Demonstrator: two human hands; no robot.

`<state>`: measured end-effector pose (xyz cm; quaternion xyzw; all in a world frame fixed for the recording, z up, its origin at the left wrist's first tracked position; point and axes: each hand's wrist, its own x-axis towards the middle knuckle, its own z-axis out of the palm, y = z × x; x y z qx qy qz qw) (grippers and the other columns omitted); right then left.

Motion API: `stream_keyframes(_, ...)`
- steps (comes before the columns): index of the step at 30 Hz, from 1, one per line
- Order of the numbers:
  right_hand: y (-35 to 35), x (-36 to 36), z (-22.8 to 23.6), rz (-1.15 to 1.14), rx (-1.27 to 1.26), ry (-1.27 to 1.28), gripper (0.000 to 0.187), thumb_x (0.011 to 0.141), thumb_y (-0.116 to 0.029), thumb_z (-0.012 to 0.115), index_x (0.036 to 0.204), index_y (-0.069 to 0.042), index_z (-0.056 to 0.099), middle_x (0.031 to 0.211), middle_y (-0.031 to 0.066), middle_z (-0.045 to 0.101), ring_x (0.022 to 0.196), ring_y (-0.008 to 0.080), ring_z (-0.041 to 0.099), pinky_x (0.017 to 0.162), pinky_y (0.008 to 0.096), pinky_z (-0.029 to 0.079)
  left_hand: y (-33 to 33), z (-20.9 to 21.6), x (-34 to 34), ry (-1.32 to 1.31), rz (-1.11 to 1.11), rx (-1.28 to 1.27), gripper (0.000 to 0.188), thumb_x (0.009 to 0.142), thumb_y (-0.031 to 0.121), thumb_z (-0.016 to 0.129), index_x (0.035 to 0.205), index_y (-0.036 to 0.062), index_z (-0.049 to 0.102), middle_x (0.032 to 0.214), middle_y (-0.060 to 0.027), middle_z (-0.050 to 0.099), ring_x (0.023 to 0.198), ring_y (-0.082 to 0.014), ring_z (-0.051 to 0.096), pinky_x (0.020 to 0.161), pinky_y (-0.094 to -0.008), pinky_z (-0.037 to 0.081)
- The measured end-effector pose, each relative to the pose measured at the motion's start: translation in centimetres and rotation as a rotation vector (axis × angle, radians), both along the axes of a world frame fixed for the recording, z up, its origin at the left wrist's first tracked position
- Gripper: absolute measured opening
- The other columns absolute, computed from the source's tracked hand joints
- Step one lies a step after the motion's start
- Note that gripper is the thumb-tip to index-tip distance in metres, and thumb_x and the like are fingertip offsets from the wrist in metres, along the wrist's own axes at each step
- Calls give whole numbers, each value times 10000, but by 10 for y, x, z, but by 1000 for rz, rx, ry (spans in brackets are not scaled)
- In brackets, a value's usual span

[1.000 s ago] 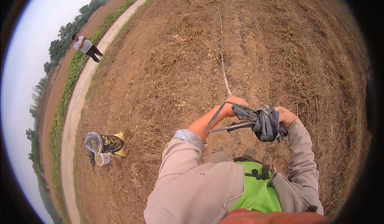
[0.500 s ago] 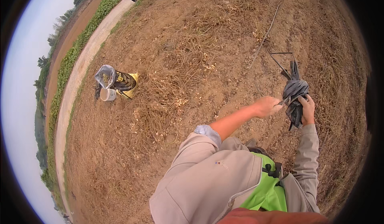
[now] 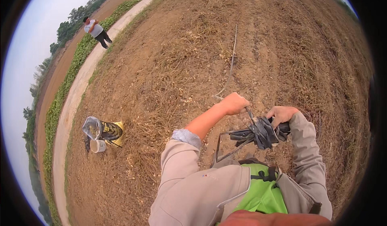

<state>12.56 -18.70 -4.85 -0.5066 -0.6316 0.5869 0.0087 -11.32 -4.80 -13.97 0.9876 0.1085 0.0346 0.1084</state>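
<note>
A ploughed field point(image 3: 282, 44) of brown soil strewn with dry plant litter fills the frame, edged on the left by a pale dirt track point(image 3: 76, 93) and a green strip of low plants point(image 3: 60, 101). In the foreground a person in a beige long-sleeved shirt and a green vest point(image 3: 262, 191) works with both arms raised over the ground. The right hand point(image 3: 282, 115) is closed around a wound bundle of black flat hose point(image 3: 260, 133), held just in front of the chest. The left hand point(image 3: 234, 103) is curled into a fist just left of it, gripping the free strand of the same hose, which runs away across the soil as a thin dark line point(image 3: 231, 60) towards the far rows. On the ground to the left lies a yellow and black sack point(image 3: 111, 131) with a clear plastic bag point(image 3: 92, 126) and a small white container point(image 3: 97, 145) beside it. A second person point(image 3: 96, 31) stands on the distant track.
</note>
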Motion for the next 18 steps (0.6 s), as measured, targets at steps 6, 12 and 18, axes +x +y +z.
stream_keyframes(6,3,-21,-27,-179,332,-799,463,632,-373,768,903,0,726,866,210,706,813,367,680,693,429,535,17,65,-5,32,173,97,219,837,279,697,841,71,627,826,-127,682,820,-348,668,711,-454,517)
stream_keyframes(12,-15,11,-67,-1208,519,-427,378,739,-262,728,987,21,695,927,179,720,878,301,705,783,392,549,-28,46,-5,-179,198,-504,280,945,315,607,924,37,636,820,-146,672,766,-296,653,713,-398,502)
stream_keyframes(18,-27,23,-66,-1339,320,1325,359,853,-25,642,1197,70,599,1113,140,690,941,234,692,887,391,555,-53,-25,3,-26,38,-773,322,1023,328,483,1008,29,602,790,-102,629,747,-241,614,716,-370,490)
